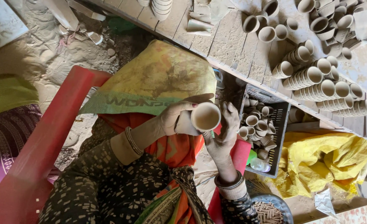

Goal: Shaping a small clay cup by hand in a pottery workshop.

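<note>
My left hand grips a small unfired clay cup by its body, with the open mouth turned toward me. My right hand is raised beside the cup, its fingers resting against the rim and side. Both wrists wear bangles. A yellow woven sack lies over my lap, above an orange cloth. I sit in a red plastic chair.
A dark plastic crate holding several clay cups stands to the right of my hands. Behind it, a wooden plank platform carries rows of stacked cups. Yellow plastic sheeting lies at the right; sandy ground is at the left.
</note>
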